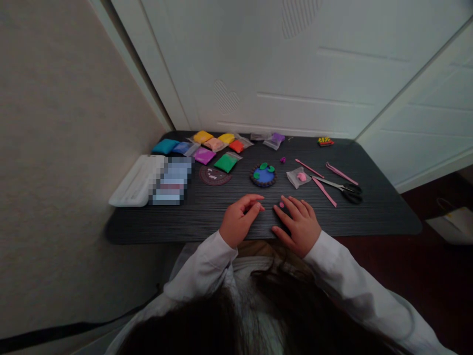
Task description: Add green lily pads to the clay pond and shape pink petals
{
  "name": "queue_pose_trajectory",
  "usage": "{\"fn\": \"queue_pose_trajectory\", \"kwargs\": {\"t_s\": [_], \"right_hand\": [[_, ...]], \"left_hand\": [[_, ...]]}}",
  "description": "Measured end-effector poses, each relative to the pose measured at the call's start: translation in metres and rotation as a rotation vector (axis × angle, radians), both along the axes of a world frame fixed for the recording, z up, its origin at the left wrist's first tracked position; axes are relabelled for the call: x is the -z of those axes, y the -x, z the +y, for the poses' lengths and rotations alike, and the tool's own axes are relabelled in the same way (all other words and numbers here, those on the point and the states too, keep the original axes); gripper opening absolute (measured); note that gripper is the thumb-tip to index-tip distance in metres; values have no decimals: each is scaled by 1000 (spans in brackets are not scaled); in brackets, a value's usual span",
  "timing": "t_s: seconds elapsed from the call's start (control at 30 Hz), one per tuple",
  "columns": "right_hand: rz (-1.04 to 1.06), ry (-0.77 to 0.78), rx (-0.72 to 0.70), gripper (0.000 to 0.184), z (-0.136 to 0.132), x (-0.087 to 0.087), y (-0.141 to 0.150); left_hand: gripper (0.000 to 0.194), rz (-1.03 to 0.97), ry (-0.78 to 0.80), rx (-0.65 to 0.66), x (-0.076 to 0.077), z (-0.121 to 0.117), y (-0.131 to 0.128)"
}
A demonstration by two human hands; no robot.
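Seen from the middle of the dark table (192, 222), a white case (131, 182) lies at nine o'clock, a pixelated panel (172, 182) against its inner side. A pale door (236, 59) with ridged heart shapes (226, 97) stands at twelve, a beige wall (48, 123) fills ten, and a whitish bag (453, 224) sits on the dark red floor (406, 261) just past three.

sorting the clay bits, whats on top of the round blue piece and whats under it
Green pieces sit on the round blue piece, inside its bumpy dark brown rim. What lies beneath it is covered and can't be seen.
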State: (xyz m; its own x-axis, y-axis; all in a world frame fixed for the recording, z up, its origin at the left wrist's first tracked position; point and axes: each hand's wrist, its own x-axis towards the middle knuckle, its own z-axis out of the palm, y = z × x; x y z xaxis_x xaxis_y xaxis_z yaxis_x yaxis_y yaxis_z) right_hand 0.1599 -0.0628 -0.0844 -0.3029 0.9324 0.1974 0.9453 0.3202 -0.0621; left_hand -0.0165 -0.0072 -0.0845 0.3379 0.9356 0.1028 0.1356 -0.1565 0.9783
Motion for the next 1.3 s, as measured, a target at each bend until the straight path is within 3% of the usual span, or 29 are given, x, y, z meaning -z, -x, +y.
{"fn": "queue_pose_trajectory", "kwargs": {"t_s": [0.13, 0.47, 0.8, 0.93, 1.07, 1.2, 1.3], "right_hand": [[3, 8, -61, 47, -2, -2, 2], [13, -23, 22, 45, 3, -3, -8], [-23, 0, -77, 47, -1, -2, -1], [-22, -17, -25, 47, 1, -3, 0], [-28, 1, -91, 49, 1, -2, 2], [-23, 12, -17, 49, 2, -3, 3], [-26, 20, -57, 51, 2, -3, 4]], "left_hand": [[26, -2, -4, 0, 1, 0, 0], [25, 2, -4, 3, 1, 0, 1], [25, 12, -14, -2, -1, -1, 1], [25, 11, -18, -4, -2, -1, 1], [25, 3, -14, -7, 0, -1, 1], [25, 4, -8, 1, 0, -1, 1], [24, 1, -17, 5, -1, 0, 1]]}}
